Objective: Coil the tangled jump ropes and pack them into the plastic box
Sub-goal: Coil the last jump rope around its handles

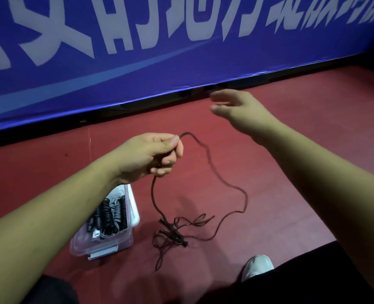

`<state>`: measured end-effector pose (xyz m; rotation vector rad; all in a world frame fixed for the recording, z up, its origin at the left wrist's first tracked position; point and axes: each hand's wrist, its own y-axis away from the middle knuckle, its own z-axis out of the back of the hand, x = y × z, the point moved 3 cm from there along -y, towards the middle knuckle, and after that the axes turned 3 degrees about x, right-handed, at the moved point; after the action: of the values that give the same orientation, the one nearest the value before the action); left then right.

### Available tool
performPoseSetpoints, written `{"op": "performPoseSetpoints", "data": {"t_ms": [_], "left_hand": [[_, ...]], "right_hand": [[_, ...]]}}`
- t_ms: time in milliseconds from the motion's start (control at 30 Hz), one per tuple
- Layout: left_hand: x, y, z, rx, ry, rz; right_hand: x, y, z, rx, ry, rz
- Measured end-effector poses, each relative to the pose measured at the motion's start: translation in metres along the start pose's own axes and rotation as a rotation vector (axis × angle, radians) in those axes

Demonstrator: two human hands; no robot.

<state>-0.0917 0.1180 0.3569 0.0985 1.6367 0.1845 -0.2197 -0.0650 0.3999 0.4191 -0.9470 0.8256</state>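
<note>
My left hand (153, 153) grips a thin dark jump rope (223, 183) above the floor. One strand hangs straight down from the fist, another arcs right and falls in a wide loop. Both run into a tangle (172, 233) lying on the red floor, with a black handle in it. My right hand (236, 106) is raised farther away, blurred, fingers loosely spread, holding nothing. A clear plastic box (80, 244) stands on the floor under my left forearm, with coiled black and grey ropes (111, 216) inside.
A blue banner with white lettering (159, 51) runs along the far side, its lower edge just above the red floor (291, 172). My white shoe (257, 266) and dark trouser legs are at the bottom of the view.
</note>
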Motion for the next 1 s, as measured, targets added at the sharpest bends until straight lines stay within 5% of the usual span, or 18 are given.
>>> {"op": "performPoseSetpoints", "data": {"t_ms": [100,167,233,333,367,500,667,733,900,933,1000], "left_hand": [[-0.009,0.0,-0.004,0.036,0.017,-0.027],[-0.011,-0.001,0.0,0.026,0.028,-0.024],[-0.01,-0.001,0.009,0.026,-0.01,-0.01],[0.005,0.004,0.023,0.035,-0.185,0.074],[0.012,0.004,0.026,0.023,-0.219,0.104],[0.016,0.003,0.023,-0.026,-0.148,0.058],[-0.003,0.003,0.005,0.083,-0.143,0.003],[-0.005,0.001,0.008,0.063,-0.091,-0.037],[0.017,0.001,0.03,0.101,-0.289,0.106],[0.026,0.002,0.033,0.113,-0.326,0.149],[0.035,0.003,0.037,0.076,-0.31,0.165]], "right_hand": [[0.023,0.018,-0.031,0.428,-0.128,0.1],[0.027,0.023,-0.04,0.508,-0.043,0.158],[0.029,0.014,-0.028,0.32,-0.217,0.189],[0.024,-0.001,0.006,0.007,-0.88,-0.003],[0.016,-0.003,0.014,-0.085,-0.859,-0.049],[-0.004,0.0,0.017,-0.099,0.118,-0.03],[0.027,0.019,-0.025,0.466,0.061,0.182],[0.029,0.023,-0.038,0.531,0.074,0.223],[0.031,0.006,-0.001,0.15,-0.759,0.095],[0.024,0.002,0.007,0.057,-0.822,0.035],[0.004,-0.004,0.016,-0.109,-0.488,-0.05]]}}
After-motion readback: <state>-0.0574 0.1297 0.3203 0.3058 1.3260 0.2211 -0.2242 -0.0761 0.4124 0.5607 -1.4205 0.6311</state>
